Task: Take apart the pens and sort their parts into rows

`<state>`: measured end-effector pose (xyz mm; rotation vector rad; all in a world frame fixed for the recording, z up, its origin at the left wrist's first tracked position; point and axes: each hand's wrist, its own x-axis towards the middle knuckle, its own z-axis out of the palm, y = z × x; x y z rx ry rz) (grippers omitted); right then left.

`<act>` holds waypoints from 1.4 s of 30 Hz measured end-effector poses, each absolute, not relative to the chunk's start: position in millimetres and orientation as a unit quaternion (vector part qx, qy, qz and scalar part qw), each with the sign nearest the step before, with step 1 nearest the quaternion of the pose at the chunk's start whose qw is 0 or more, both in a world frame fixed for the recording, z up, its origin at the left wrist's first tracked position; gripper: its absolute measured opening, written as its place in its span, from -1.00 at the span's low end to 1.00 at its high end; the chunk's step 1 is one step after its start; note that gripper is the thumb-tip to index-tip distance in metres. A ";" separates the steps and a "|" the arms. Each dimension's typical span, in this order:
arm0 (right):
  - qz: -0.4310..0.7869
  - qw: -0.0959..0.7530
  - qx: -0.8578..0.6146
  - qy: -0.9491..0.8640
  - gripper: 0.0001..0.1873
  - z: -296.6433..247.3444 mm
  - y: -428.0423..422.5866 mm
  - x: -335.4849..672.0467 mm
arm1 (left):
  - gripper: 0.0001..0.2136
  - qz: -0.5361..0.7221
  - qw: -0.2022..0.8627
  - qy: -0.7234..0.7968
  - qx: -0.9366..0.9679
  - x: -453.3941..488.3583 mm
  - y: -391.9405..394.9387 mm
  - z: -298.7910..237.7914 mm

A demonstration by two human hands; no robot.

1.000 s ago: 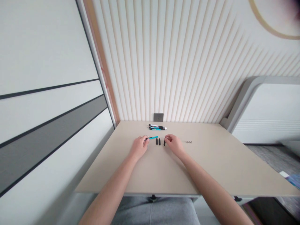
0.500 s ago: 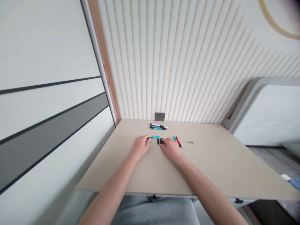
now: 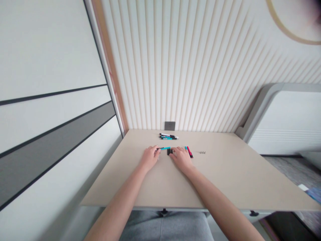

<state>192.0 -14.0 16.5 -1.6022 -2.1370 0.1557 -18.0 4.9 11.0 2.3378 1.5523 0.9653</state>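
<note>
My left hand (image 3: 149, 156) rests on the table with its fingers curled over the dark end of a blue pen barrel (image 3: 166, 148). A thin pale stick (image 3: 158, 158) shows beside the thumb. To the right, my right hand (image 3: 183, 158) has its thumb and fingertips at a small group of short black pen parts (image 3: 169, 152), pinching the nearest one. These parts lie side by side; my fingers hide some of them. Just beyond the right hand lie a red pen barrel (image 3: 189, 150) with a black end and a short teal piece (image 3: 186, 147).
Several pens (image 3: 168, 136) lie in a bunch near the wall. Small metal pieces (image 3: 202, 152) sit in a row to the right on the beige table (image 3: 225, 177). A dark wall socket (image 3: 170, 126) is behind the table, and a white cabinet (image 3: 50, 134) borders it at left.
My right hand has shifted slightly left with the black part, and the gap between the black parts has closed. My left hand and the blue barrel look unmoved.
</note>
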 end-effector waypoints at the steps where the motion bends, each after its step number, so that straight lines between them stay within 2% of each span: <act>1: 0.058 0.250 -0.579 -0.774 -0.67 16.8 -15.0 193.8 | -0.80 0.323 0.086 0.516 0.789 -17.9 4.8 10.9; 5: 0.062 0.296 -0.547 -0.780 -0.64 16.0 -18.2 199.1 | -0.81 0.331 0.098 0.479 0.807 -15.7 3.0 12.7; 11: 0.116 0.242 -0.483 -0.834 -0.74 11.7 -20.6 194.1 | -0.80 0.369 0.162 0.451 0.796 -11.5 -1.8 19.7; 16: 0.130 0.242 -0.444 -0.853 -0.79 10.8 -23.1 188.9 | -0.80 0.383 0.198 0.456 0.779 -11.7 -3.6 20.6; 24: 0.139 0.245 -0.458 -0.843 -0.82 11.6 -23.7 188.1 | -0.80 0.405 0.217 0.472 0.752 -11.2 -4.9 21.1; 30: 0.158 0.247 -0.466 -0.835 -0.83 13.3 -24.6 189.5 | -0.83 0.445 0.179 0.458 0.748 -13.1 -2.3 20.2; 42: 0.217 0.255 -0.440 -0.833 -0.90 17.2 -27.5 204.0 | -0.77 0.529 0.133 0.495 0.676 -18.9 -0.6 23.6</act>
